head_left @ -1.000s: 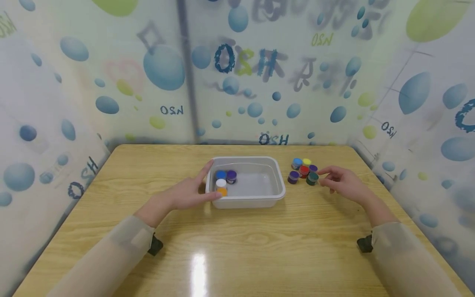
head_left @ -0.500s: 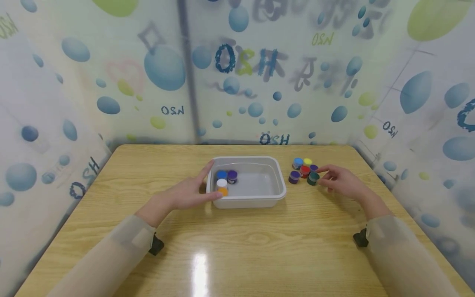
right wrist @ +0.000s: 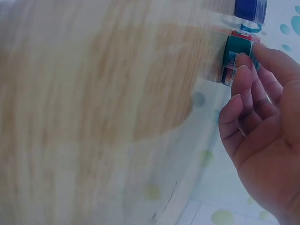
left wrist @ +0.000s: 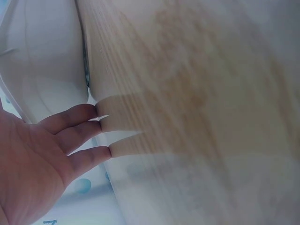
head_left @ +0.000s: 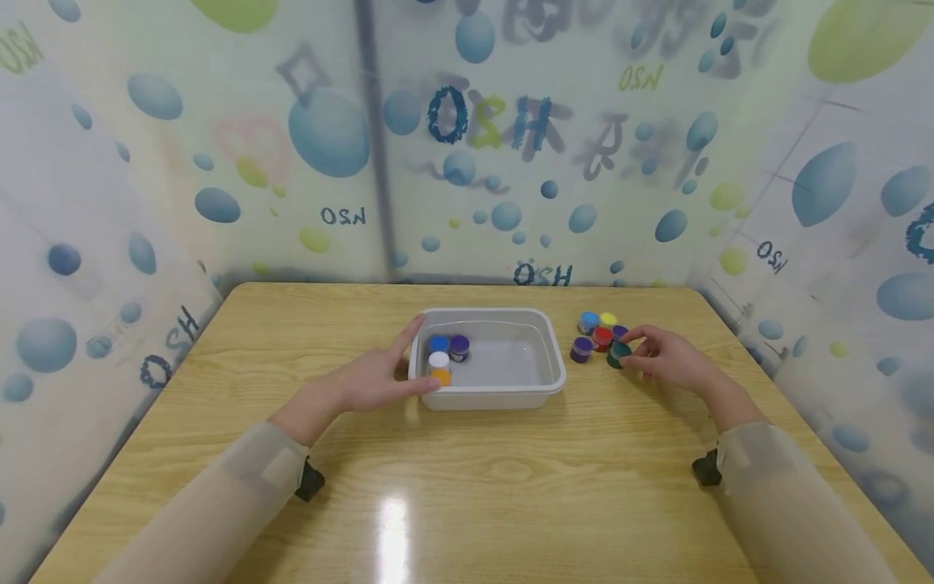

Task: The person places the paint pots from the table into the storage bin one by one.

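I had the right hand pinching the green jar narrowly with the fingertips, on the table, right of the tray. The left hand was spread wide at the tray's left end, farther from the jar. The tray's long axis ran left to right; the squat jar pointed roughly upward, its exact tilt I could not tell.
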The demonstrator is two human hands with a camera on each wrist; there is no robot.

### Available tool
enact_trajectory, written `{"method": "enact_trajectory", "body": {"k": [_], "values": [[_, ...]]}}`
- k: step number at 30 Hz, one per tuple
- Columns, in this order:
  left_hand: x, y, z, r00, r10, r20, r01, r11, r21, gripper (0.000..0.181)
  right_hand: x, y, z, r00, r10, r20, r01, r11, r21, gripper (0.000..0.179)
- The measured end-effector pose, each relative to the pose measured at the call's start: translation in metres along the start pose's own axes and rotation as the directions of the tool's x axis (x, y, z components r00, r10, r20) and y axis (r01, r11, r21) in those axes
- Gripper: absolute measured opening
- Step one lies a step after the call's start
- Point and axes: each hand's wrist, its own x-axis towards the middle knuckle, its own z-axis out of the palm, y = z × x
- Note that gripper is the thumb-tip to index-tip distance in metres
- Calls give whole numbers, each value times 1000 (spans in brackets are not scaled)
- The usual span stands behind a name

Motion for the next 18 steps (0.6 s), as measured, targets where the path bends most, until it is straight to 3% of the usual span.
{"method": "enact_trajectory", "body": {"k": [18], "values": [[-1,0,0,1000,-3,1,3,1000,2,118,-9,-5,1,999,-26,32,26,999,-18,52]]}}
